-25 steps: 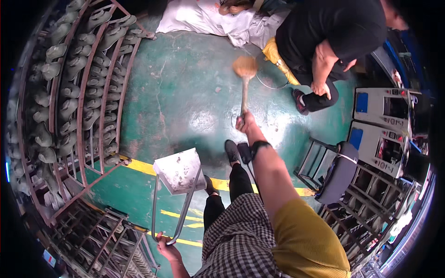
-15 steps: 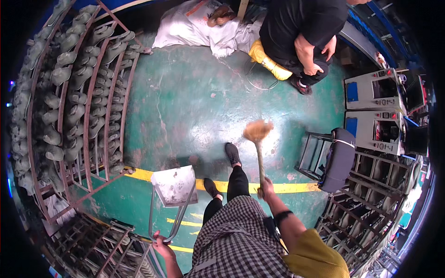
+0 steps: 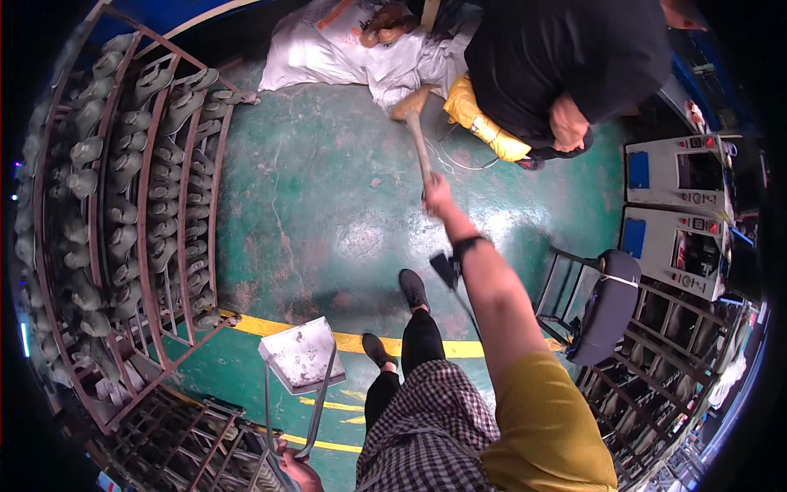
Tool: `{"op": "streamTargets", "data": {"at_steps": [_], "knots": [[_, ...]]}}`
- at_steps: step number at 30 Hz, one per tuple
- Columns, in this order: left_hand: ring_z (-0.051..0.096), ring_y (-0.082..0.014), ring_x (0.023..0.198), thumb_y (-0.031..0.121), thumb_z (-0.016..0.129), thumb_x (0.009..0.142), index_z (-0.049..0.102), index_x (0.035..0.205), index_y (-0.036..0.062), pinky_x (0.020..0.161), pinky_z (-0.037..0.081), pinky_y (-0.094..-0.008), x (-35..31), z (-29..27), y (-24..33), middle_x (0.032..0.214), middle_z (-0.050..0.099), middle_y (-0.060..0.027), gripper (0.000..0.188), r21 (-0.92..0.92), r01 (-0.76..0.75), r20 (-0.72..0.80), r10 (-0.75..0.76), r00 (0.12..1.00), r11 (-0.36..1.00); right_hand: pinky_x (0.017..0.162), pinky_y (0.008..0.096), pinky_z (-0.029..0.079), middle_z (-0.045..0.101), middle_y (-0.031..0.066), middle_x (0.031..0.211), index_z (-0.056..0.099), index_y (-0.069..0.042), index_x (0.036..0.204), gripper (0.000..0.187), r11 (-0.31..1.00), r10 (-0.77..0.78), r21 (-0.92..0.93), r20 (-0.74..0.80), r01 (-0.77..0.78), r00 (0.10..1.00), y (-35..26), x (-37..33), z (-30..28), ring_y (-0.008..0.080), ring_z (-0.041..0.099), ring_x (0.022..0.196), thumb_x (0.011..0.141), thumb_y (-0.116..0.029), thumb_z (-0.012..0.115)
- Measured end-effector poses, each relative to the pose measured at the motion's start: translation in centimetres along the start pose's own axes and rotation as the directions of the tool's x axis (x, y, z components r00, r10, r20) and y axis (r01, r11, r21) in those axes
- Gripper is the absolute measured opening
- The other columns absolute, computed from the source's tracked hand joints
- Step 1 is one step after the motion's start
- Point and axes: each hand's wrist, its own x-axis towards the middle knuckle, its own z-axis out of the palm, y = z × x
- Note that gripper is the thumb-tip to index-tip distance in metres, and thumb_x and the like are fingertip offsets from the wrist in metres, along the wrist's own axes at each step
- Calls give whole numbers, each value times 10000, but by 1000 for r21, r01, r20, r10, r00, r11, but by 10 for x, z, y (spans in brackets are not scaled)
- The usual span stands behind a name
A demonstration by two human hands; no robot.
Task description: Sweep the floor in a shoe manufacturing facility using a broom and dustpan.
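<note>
In my right hand [image 3: 438, 197] is the stick of a small broom [image 3: 417, 139], held out at arm's length. Its tan bristle head touches or hangs just in front of the white sacks and a loop of pale strap near the back. Down at the lower left, my left hand [image 3: 298, 471] grips the looped metal handle of a dustpan [image 3: 302, 354]. The grey-white pan faces up beside my feet, over the yellow floor line. I cannot tell whether it rests on the floor.
A person in black [image 3: 566, 66] sits at the back right by a yellow wrapped bundle [image 3: 484, 123]. White sacks [image 3: 316, 49] lie behind. Racks of grey shoe lasts [image 3: 123, 205] line the left. On the right stand a padded stool [image 3: 607, 307] and white machines [image 3: 672, 246].
My right arm has stretched forward, carrying the broom from near my feet to the sacks. The dustpan has dropped slightly lower in view. The seated person leans further forward.
</note>
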Motion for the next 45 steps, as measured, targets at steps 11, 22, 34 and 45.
{"op": "streamTargets", "data": {"at_steps": [11, 22, 34, 45], "knots": [[459, -117, 611, 167, 516, 719, 461, 601, 29, 460, 350, -251, -40, 66, 58, 1034, 527, -38, 189, -56, 92, 2, -92, 996, 994, 321, 276, 352, 439, 60, 604, 389, -219, 1139, 221, 229, 665, 487, 554, -843, 501, -106, -89, -13, 137, 408, 392, 931, -292, 384], [408, -82, 572, 131, 494, 738, 535, 964, -15, 564, 382, -243, -52, 115, 106, 644, 415, -14, 273, -3, 13, 184, -12, 983, 1000, 323, 271, 337, 412, 22, 541, 347, -166, 785, 359, -11, 690, 492, 634, -871, 349, -67, 3, 62, 129, 374, 374, 880, -512, 341], [374, -60, 569, 83, 495, 710, 541, 998, 0, 513, 286, -206, -21, 69, 90, 628, 394, 17, 304, 6, -98, 219, 95, 971, 995, 344, 279, 360, 488, 92, 734, 368, -216, 1283, 396, 159, 891, 379, 343, -912, 298, -61, -294, -143, 152, 419, 424, 898, -236, 460], [380, -61, 531, 143, 501, 760, 560, 969, 58, 430, 275, -206, -16, 46, 52, 680, 439, 26, 234, 87, -43, 148, 30, 988, 995, 328, 333, 365, 469, 55, 530, 363, -153, 1247, 394, 674, 637, 141, 384, -725, 668, 10, -91, -115, 161, 446, 358, 889, -279, 471]]}}
